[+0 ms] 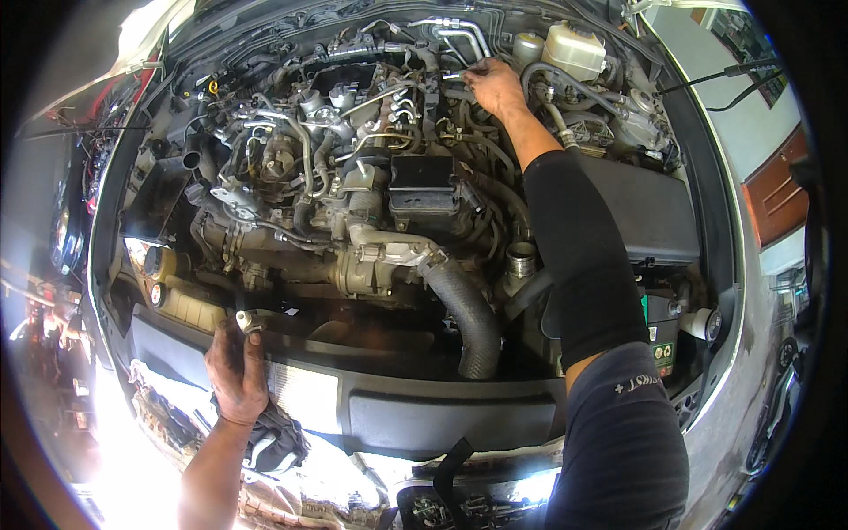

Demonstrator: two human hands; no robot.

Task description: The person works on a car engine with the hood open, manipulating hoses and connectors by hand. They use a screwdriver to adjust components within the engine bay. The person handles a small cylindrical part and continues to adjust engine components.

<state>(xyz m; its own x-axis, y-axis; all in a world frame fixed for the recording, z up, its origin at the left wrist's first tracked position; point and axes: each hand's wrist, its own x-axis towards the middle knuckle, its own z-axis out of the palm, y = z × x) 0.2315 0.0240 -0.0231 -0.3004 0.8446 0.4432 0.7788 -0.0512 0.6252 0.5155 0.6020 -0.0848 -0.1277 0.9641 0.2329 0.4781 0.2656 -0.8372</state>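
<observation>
My left hand (237, 375), dirty with grease, is raised above the front edge of the engine bay. Its fingers are closed around a small part with a pale, whitish end (245, 320); its kind cannot be made out. My right hand (495, 87) reaches deep into the back of the bay, its arm in a black sleeve (583, 238). Thumb and fingers there pinch a short, thin silver piece (452, 77), too small to name, close to bent metal pipes (464, 35). Between my hands spreads the exposed engine (353, 177) with its hoses and lines.
A thick black hose (464, 318) curves down at the front. The white fluid reservoir (574, 51) stands right of my right hand. A battery (658, 331) sits at right. A dark cloth-like bundle (276, 437) lies below my left hand; several tools (468, 511) lie at the bottom.
</observation>
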